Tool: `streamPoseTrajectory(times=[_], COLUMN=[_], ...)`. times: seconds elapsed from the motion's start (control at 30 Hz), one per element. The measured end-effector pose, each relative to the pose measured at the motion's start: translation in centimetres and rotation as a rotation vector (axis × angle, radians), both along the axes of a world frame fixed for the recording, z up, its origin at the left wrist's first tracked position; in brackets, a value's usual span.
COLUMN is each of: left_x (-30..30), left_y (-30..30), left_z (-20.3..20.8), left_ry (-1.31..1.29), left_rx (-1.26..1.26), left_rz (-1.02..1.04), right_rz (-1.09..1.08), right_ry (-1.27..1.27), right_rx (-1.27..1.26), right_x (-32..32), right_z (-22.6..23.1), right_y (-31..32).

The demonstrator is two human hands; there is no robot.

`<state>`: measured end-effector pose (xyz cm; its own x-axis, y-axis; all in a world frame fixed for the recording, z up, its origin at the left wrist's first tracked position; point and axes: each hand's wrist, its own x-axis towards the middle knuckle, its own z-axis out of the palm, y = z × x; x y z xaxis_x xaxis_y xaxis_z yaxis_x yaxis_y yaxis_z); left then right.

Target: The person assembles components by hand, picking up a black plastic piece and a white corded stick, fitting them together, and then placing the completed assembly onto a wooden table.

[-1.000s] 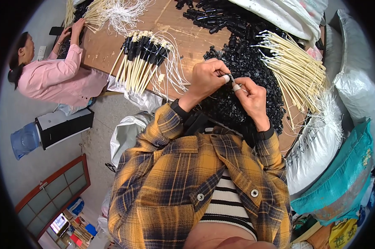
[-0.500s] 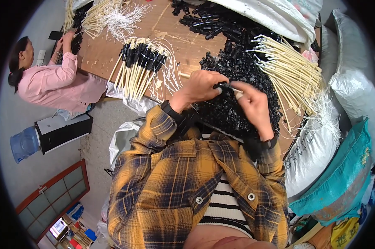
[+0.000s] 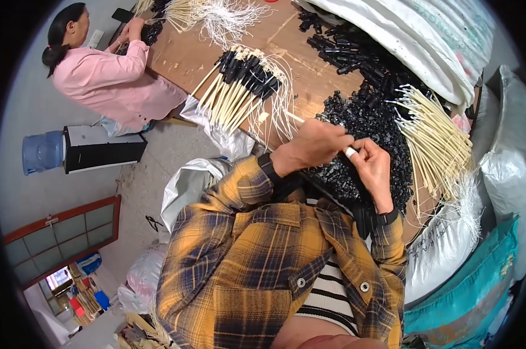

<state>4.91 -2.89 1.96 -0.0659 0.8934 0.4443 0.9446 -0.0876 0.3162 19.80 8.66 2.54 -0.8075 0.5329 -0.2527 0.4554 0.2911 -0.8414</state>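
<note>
My left hand is closed round a thin cream-coloured tube, whose end sticks out past the knuckles. My right hand meets it fingertip to fingertip in a pinch; a white wrap shows on one digit. What lies between the fingertips is hidden. Both hands are over a heap of small shiny black plastic pieces. To their right lies a bundle of cream tubes with white wires. Left of them rests a bunch of cream tubes with black sockets.
Long black parts lie at the back beside a white woven sack. More wired tubes are at the far left, near a person in pink. Stuffed sacks crowd the right side of the wooden table.
The view has shifted, so the scene sits farther right. My hands have come closer together, and the black piece that showed between them is hidden now.
</note>
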Motion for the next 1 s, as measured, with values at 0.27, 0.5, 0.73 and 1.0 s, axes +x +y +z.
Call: streamPoseTrajectory(times=[0.27, 0.5, 0.73, 1.0], left_x=[-8.8, -5.5, -5.2, -7.5], left_y=[-4.3, -0.7, 10.9, 13.8], left_z=[-3.6, -2.3, -3.5, -4.7], left_ry=[0.165, 0.026, -0.290, -0.043], left_rx=[0.017, 0.071, -0.165, -0.363], left_rz=[0.717, 0.679, 0.179, 0.174], right_rz=[-0.090, 0.073, -0.335, -0.222], right_ry=[0.273, 0.288, -0.221, -0.459], right_rx=[0.586, 0.509, 0.763, 0.634], right_x=[1.7, 3.0, 9.9, 12.1], right_z=[-0.1, -0.2, -0.8, -2.6], right_y=[2.2, 1.3, 10.0, 10.7])
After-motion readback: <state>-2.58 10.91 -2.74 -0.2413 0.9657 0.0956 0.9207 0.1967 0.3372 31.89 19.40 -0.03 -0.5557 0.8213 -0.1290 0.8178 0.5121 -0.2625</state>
